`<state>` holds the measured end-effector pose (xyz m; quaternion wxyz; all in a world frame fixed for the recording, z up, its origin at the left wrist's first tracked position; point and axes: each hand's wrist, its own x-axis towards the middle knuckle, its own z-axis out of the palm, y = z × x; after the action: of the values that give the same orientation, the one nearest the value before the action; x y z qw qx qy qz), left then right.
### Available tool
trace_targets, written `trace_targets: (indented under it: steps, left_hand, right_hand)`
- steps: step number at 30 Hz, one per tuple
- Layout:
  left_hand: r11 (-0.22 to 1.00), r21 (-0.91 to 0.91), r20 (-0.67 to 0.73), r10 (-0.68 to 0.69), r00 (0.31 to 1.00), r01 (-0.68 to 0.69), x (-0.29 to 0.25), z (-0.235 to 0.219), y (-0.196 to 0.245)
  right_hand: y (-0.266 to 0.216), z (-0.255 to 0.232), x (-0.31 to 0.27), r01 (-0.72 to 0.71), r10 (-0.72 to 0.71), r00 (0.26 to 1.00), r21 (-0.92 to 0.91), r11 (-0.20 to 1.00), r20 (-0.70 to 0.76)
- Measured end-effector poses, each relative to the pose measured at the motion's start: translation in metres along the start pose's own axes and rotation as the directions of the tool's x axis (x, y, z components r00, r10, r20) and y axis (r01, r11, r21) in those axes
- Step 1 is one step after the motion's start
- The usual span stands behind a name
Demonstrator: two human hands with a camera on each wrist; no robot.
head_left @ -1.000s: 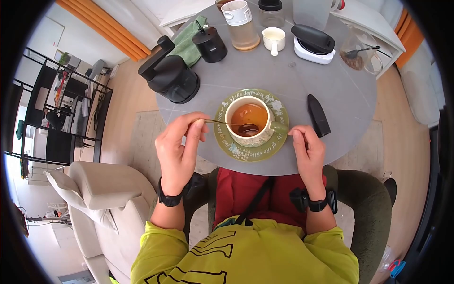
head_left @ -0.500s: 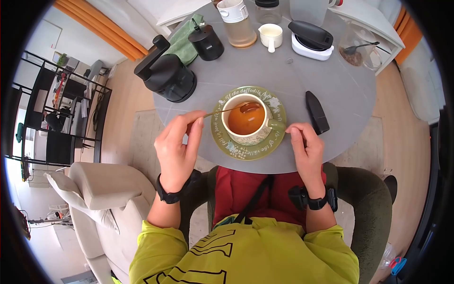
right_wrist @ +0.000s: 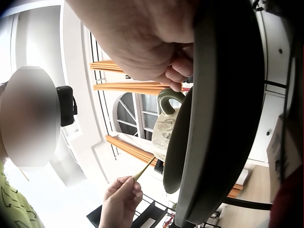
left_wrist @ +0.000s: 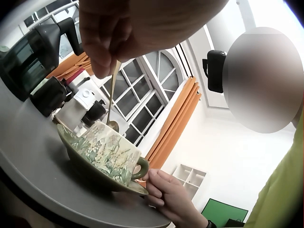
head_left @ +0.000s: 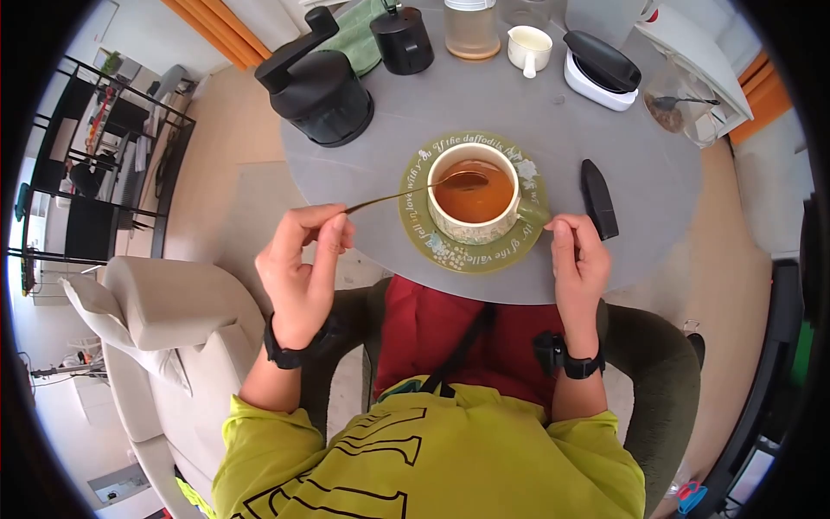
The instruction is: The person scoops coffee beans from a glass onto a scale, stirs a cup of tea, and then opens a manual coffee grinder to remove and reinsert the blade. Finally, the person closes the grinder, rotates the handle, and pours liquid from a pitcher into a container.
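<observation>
Head view: your left hand (head_left: 298, 268) pinches the spoon (head_left: 415, 190), which points right and away from you, its round end over the tea (head_left: 475, 206) in the cup (head_left: 469, 232). Your right hand (head_left: 581, 255) is nearer the handle (head_left: 533, 213), fingers curled beside it; I can't tell if they grip.

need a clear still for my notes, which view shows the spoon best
The head view: it shows the spoon from above, handle and bowl. The left wrist view has the handle and part of the bowl above the cup; the right wrist view, only some handle.
</observation>
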<state>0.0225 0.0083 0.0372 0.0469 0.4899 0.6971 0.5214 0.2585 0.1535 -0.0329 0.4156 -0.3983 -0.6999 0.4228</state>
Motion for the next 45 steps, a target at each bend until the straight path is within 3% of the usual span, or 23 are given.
trace_targets:
  steps: [7,9,16,18,22,31,33,34,36,39,41,42,45]
  left_hand:
    - [0.995,-0.095,0.013,0.006,1.0,-0.005,0.005,-0.007,-0.011]
    - [0.999,-0.026,0.087,0.03,0.996,-0.027,0.006,-0.006,-0.011]
    - [1.0,-0.008,0.027,0.019,0.999,-0.019,0.006,-0.01,-0.009]
    - [0.998,0.029,0.126,0.047,0.991,-0.051,0.006,-0.01,-0.009]
    - [0.998,-0.002,0.091,0.055,0.994,-0.055,0.005,-0.006,-0.008]
    - [0.978,-0.171,0.122,-0.101,0.987,0.121,0.009,-0.009,-0.009]
    - [0.856,-0.418,0.157,-0.261,0.953,0.303,0.013,-0.011,-0.01]
    - [0.854,-0.424,0.154,-0.261,0.953,0.302,0.015,-0.012,-0.011]
    - [0.723,-0.512,0.222,-0.411,0.884,0.464,0.017,-0.015,-0.013]
    - [0.657,-0.561,0.237,-0.456,0.858,0.504,0.021,-0.017,-0.013]
    - [0.653,-0.575,0.227,-0.451,0.863,0.493,0.023,-0.02,-0.015]
    - [0.654,-0.583,0.213,-0.45,0.867,0.482,0.024,-0.022,-0.016]
    - [0.653,-0.587,0.206,-0.451,0.869,0.478,0.026,-0.025,-0.019]
  right_hand:
    - [0.001,0.004,-0.001,-0.046,0.048,0.998,0.031,0.998,-0.043]
    - [0.001,0.005,-0.001,-0.048,0.049,0.998,0.026,0.999,-0.039]
    - [0.0,0.005,-0.002,-0.073,0.073,0.996,0.017,0.997,-0.047]
    - [-0.001,0.004,-0.001,-0.086,0.087,0.996,0.018,0.996,-0.035]
    - [-0.001,0.005,-0.001,-0.075,0.077,0.996,0.05,0.996,-0.05]
    - [-0.003,0.002,0.001,-0.095,0.101,0.994,0.124,0.988,-0.044]
    - [-0.007,0.001,0.003,-0.119,0.125,0.992,0.173,0.978,-0.024]
    - [-0.008,0.001,0.004,-0.116,0.123,0.992,0.175,0.978,-0.026]
    - [-0.012,0.0,0.007,-0.113,0.12,0.992,0.173,0.978,-0.029]
    - [-0.029,-0.005,0.015,-0.13,0.125,0.991,0.201,0.971,0.038]
    - [-0.04,-0.009,0.021,-0.181,0.137,0.967,0.195,0.964,0.216]
    - [-0.047,-0.011,0.024,-0.179,0.137,0.967,0.189,0.965,0.214]
    - [-0.055,-0.015,0.033,-0.279,0.241,0.913,0.071,0.958,0.33]
